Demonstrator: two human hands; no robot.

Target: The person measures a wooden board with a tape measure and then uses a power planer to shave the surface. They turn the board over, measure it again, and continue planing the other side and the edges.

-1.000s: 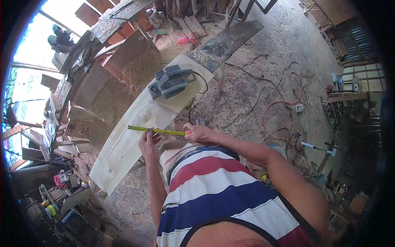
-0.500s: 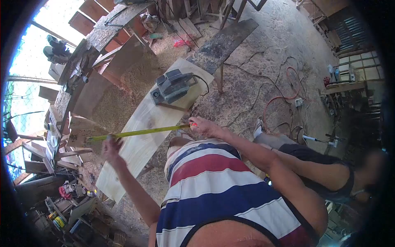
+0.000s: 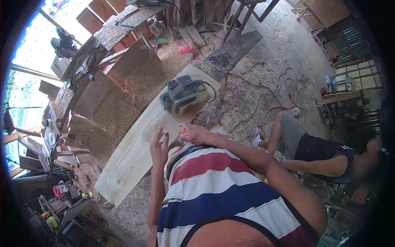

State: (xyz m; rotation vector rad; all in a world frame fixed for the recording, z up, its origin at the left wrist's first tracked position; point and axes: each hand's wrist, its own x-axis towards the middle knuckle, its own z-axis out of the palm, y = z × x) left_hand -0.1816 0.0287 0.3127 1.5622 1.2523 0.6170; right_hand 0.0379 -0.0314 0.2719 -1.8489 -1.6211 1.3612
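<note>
A pale wooden board (image 3: 127,166) lies slantwise on a dark bench plank, with a grey power planer (image 3: 183,94) resting on its upper part. My left hand (image 3: 159,144) is over the board, fingers apart and slightly blurred, with nothing held. Close to its right, my right hand (image 3: 195,134) is closed around a small red and yellow tape measure (image 3: 183,132), mostly hidden by the fingers. No extended blade shows between the hands.
A seated person (image 3: 321,150) is at the right, near an orange cable (image 3: 273,108). Dark cords cross the dusty floor. The dark plank (image 3: 234,51) extends beyond the board. Wood pieces and a cluttered workbench (image 3: 111,37) stand at the left.
The yellow blade that stretched between my hands no longer shows. My left hand has moved right, close to my right hand. The planer and board appear slightly shifted as the view moved.
</note>
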